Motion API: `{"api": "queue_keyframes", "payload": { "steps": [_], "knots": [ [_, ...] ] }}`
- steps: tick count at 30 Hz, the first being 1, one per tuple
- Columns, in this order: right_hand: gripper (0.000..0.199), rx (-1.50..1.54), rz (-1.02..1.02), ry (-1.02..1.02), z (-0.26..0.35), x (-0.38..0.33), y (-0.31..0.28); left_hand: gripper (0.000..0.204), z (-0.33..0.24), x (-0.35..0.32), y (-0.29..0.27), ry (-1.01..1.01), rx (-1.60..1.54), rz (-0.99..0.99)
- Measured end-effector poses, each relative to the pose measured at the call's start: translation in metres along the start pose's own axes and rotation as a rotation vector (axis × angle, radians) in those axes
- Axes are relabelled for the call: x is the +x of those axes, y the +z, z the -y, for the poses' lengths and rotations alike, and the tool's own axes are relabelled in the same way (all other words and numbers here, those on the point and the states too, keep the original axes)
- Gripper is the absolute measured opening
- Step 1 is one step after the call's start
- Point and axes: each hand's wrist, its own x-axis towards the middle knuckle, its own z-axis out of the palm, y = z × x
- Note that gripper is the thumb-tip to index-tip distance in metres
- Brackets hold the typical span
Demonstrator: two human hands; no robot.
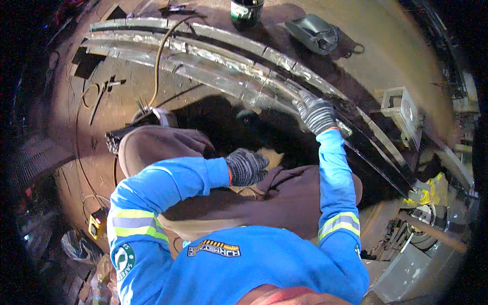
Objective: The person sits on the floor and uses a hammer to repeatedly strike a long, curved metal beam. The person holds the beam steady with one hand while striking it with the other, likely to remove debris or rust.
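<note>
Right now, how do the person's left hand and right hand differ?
Place: the left hand is drawn in near the brown trousers, while the right hand reaches out to the curved metal strips.
Pose: the left hand has its fingers curled; the right hand has its fingers pointing away from the body.
Shared: both wear striped dark-and-light gloves below blue sleeves.

Light pools on the brown floor (389, 35), fading toward dark edges.
</note>
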Motion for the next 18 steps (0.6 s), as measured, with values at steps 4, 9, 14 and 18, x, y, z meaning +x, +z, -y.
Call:
{"api": "queue_keyframes", "payload": {
  "steps": [4,9,14,18],
  "knots": [
    [0.038,0.308,-0.466,-0.3,0.001,-0.015,0.0,0.029,0.007,-0.004,0.013,0.046,-0.024,-0.115],
    [0.048,-0.047,0.173,0.077,-0.007,-0.004,0.004,0.029,0.006,-0.005,0.017,-0.003,0.019,-0.035],
    [0.042,0.307,-0.34,-0.282,-0.012,-0.021,0.012,0.031,0.001,-0.002,0.009,0.038,-0.005,-0.035],
    [0.043,0.016,0.21,0.073,0.002,-0.001,0.007,0.032,0.008,-0.004,0.009,0.017,0.042,0.018]
  ]
}}
